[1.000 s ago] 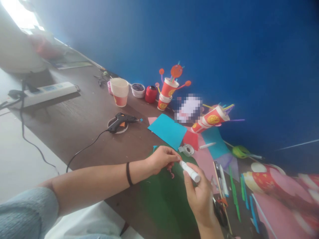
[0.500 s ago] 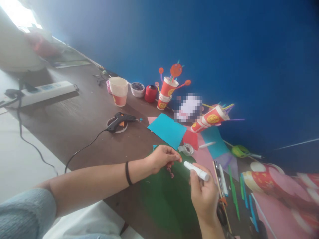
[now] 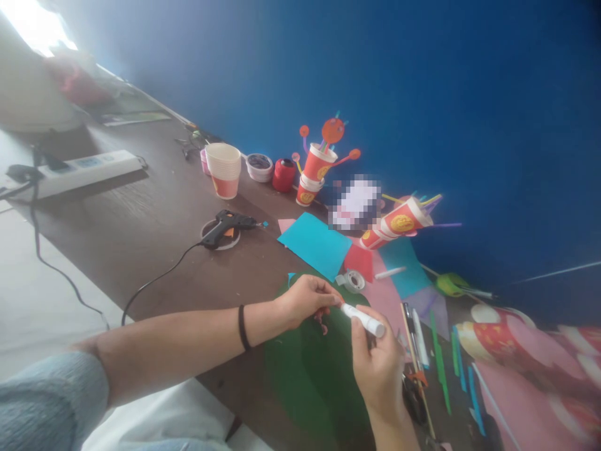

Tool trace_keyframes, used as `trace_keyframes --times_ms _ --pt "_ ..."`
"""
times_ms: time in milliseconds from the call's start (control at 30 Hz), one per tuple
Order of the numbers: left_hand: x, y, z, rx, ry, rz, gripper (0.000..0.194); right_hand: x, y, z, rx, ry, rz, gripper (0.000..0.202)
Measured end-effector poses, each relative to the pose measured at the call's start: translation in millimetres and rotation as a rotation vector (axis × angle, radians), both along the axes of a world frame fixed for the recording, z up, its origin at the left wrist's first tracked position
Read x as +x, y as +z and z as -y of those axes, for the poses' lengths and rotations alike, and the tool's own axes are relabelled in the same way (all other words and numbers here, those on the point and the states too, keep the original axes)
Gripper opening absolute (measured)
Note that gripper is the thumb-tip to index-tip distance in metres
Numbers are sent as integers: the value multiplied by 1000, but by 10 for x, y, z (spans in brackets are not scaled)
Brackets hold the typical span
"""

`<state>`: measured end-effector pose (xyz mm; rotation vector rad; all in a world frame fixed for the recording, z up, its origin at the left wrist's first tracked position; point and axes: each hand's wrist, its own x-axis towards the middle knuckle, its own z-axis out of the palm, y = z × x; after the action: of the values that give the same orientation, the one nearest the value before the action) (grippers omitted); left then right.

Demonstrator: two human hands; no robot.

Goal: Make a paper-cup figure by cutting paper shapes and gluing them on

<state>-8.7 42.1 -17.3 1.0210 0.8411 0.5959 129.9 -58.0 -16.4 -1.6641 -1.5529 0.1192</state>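
In my right hand (image 3: 378, 354) is a white tube (image 3: 364, 320) that looks like a glue stick, held between thumb and fingers and slanting toward my left. My left hand (image 3: 307, 302) is closed in a pinch on a small orange-red piece (image 3: 340, 300), mostly hidden by the fingertips. The tube's narrow end meets or nearly meets these fingertips. Just below the left fingers is a small pink curled piece (image 3: 323, 326); whether it is held, I cannot tell. Both hands are above a green round sheet (image 3: 310, 382) on the table.
A black glue gun (image 3: 228, 227) rests on a tape roll, its cord trailing left. Blue paper (image 3: 314, 244) and a white tape roll (image 3: 354, 281) lie beyond my hands. Decorated paper cups (image 3: 319, 164) and stacked cups (image 3: 224, 172) stand near the wall. Pens and green strips (image 3: 440, 369) lie right.
My right hand has moved slightly left, bringing the white tube's narrow end up to my left fingertips. The left hand has stayed almost still.
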Motion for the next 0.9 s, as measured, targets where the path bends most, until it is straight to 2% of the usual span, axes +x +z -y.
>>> trace_keyframes --times_ms 200,333,467,600,767,900 --pt "-19 -33 -4 36 -15 41 15 -13 -14 30 46 -41 -55 22" --pt "-16 -27 2 32 8 14 15 -24 -21 8 2 5 -40 24" --pt "-20 -17 -12 63 -10 15 16 5 4 -9 -15 -34 1 23" --pt "-21 -43 -24 62 -8 39 18 15 7 17 17 -79 -128 22" --pt "-23 -14 -27 43 -8 24 19 0 -7 -2 16 -15 -210 24" --pt "-57 67 -129 87 86 45 22 79 9 -89 -32 -172 -333 30"
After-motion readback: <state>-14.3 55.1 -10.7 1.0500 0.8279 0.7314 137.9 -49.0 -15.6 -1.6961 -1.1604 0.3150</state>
